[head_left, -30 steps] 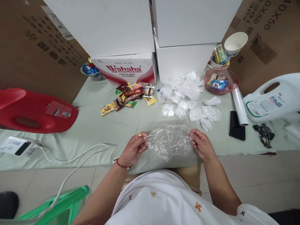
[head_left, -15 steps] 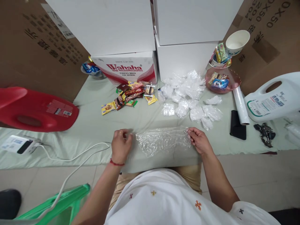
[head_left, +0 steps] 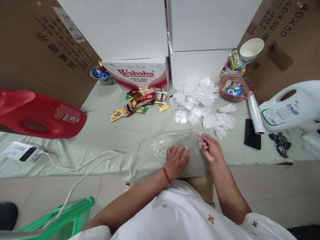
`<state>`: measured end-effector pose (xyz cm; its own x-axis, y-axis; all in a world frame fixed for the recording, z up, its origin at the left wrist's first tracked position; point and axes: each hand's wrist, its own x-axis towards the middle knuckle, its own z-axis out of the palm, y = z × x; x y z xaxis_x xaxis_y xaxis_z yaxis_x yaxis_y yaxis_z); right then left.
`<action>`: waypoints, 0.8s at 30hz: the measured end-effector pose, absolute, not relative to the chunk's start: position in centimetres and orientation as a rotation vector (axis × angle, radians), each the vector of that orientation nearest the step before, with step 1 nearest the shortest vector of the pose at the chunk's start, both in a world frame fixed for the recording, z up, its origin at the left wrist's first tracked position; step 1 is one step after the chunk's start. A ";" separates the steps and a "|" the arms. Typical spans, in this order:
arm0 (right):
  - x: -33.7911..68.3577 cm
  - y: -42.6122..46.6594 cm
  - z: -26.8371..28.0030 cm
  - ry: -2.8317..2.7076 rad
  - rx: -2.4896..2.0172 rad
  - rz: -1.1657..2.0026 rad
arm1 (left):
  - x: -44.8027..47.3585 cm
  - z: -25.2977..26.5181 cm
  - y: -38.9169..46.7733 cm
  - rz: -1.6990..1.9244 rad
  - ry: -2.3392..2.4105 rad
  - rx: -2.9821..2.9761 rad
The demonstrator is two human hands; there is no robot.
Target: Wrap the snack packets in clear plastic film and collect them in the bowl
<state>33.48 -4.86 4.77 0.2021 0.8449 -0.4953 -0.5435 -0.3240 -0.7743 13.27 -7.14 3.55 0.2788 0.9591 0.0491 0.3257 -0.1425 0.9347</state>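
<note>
A crinkled clear plastic bag [head_left: 162, 143] lies stretched across the cloth in front of me. Its right end is pinched between the thumb and fingers of my right hand [head_left: 211, 148]. My left hand [head_left: 177, 161] rests palm down on the lower edge of the bag, fingers slightly bent and apart, touching the plastic without gripping it. Just beyond the bag is a heap of crumpled clear plastic packets [head_left: 196, 100]. Farther left sits a pile of wrapped snacks [head_left: 142, 101] in yellow, red and brown.
At the right are a pink bowl [head_left: 225, 95] of snacks, a plastic film roll [head_left: 255, 115], a black phone-like object [head_left: 252, 135], keys [head_left: 280, 144] and a white jug [head_left: 287, 110]. A red jug [head_left: 57, 116] and a white cable [head_left: 82, 165] lie left. Boxes [head_left: 140, 75] line the back.
My left hand has moved right, from beside the bag's left end onto its lower edge. My right hand keeps its pinch, and the bag has shifted and crumpled somewhat.
</note>
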 end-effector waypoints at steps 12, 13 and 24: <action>31.8 -6.1 5.2 -0.406 -1.168 1.261 | 13.1 4.1 -4.2 0.934 1.233 0.839; 31.3 -6.4 5.2 -0.465 -1.218 1.230 | 13.1 4.3 -4.2 0.937 1.235 0.827; 27.6 -7.6 3.8 -1.098 -1.414 1.113 | 13.6 5.0 -4.7 0.962 1.178 0.886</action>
<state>27.62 -7.63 3.77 0.1684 0.9818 -0.0883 0.0743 -0.1020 -0.9920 13.56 -4.72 4.95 0.1129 0.9371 -0.3304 -0.1371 0.3440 0.9289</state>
